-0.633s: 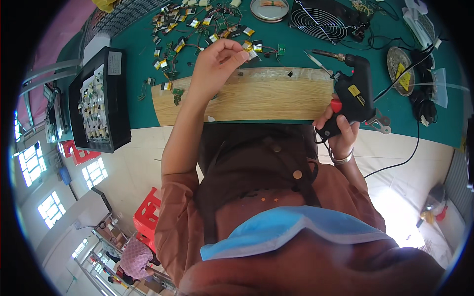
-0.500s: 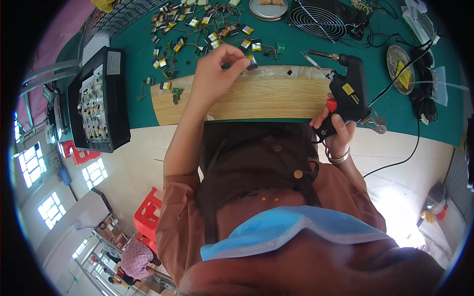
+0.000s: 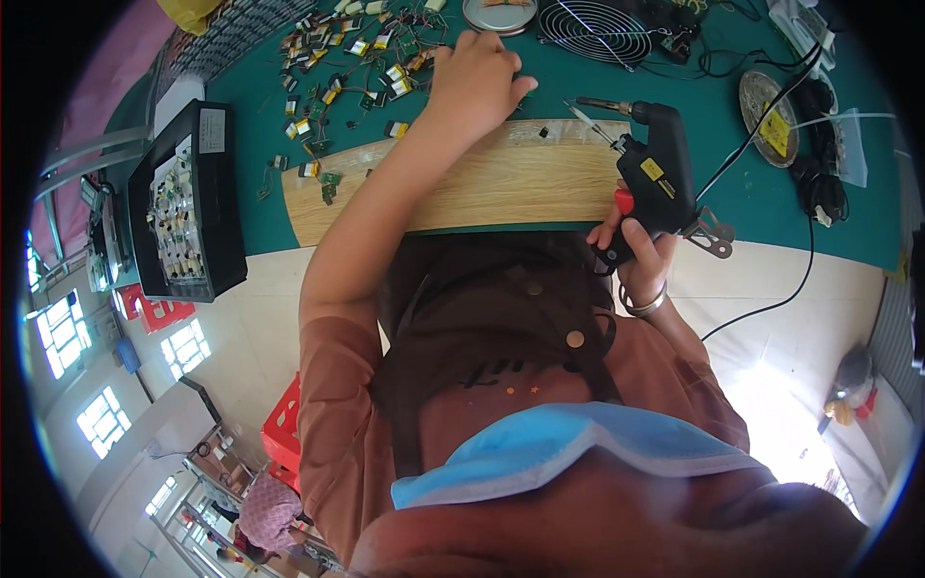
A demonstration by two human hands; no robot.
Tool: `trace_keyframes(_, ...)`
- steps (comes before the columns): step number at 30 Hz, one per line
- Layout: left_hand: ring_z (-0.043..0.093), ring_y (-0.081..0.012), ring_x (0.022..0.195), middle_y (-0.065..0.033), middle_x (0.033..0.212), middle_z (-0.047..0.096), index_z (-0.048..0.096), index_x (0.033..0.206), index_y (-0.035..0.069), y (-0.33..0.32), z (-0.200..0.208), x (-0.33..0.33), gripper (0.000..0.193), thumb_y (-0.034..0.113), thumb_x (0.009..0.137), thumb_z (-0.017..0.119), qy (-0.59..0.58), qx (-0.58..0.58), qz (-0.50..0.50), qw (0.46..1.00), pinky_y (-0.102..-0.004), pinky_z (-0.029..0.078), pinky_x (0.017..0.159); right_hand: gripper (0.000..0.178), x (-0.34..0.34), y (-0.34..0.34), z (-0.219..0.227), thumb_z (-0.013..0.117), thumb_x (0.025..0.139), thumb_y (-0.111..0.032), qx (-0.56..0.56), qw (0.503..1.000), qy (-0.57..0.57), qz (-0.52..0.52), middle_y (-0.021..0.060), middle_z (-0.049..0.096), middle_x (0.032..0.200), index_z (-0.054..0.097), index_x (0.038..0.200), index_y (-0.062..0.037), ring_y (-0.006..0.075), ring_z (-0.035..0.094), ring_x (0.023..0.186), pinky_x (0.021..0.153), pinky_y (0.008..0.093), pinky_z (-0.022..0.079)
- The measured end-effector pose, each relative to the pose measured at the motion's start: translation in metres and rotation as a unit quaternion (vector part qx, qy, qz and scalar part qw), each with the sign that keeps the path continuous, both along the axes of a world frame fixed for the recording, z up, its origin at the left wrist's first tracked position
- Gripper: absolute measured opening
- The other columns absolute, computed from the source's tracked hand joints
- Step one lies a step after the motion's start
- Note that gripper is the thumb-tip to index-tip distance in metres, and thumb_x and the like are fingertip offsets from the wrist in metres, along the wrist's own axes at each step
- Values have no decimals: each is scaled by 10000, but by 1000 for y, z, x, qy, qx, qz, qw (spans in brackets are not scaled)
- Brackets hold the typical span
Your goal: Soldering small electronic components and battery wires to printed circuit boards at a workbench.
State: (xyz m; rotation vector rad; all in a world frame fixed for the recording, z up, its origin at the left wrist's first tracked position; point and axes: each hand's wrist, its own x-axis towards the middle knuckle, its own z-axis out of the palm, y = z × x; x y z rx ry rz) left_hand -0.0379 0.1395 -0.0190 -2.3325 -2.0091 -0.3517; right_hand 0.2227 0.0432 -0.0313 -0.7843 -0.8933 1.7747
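My left hand reaches over the far side of the wooden board, back down, above loose small batteries with wires. Its thumb stands apart from the bent fingers, so it looks open; the fingertips and whatever lies under them are hidden. Silver-and-yellow batteries and small green circuit boards lie scattered left of it. My right hand is closed round the handle of a black soldering gun with a red trigger. The gun's tip points left, above the board's right end.
A black box of small parts stands at the left. Toward the back are a round tin and a wire fan guard. A metal dish with a yellow sponge lies at right, beside cables. Behind, a person bends near red stools.
My left hand has moved forward, off the battery it was pinching near the board's far edge, and its forearm now crosses the board. My right hand keeps its grip on the soldering gun.
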Motion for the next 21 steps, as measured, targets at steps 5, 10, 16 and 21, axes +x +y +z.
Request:
trace_keyframes(5,618,-140,797,-38,855,675,691,946,49,23,5,-24,197,212,837,708,-336,-100,-16,936,-293,477,703,491,2,-4,0,580,848,-128,4,1000,-6,-16,154,566,864,447,1265,95,201,575,618,623,380,532)
trace_keyframes(10,598,-70,835,3,898,677,678,1006,65,19,23,-40,218,230,866,704,-602,-106,14,791,-213,426,735,387,12,-4,-6,524,867,-30,10,999,39,7,137,556,919,466,1239,54,205,591,691,702,407,533)
trace_keyframes(16,642,-100,939,-8,932,673,630,1049,45,-8,39,-36,244,219,884,678,-637,-80,36,766,-227,438,765,376,9,-4,-7,540,867,-41,13,999,46,-2,141,562,932,473,1225,53,203,595,679,687,407,534)
trace_keyframes(21,635,-111,902,-25,906,665,605,1011,26,-50,42,-24,174,148,895,650,-632,-96,46,767,-227,441,767,509,6,0,-1,586,846,-166,44,998,-11,-38,142,571,824,450,1262,94,196,561,600,604,369,519)
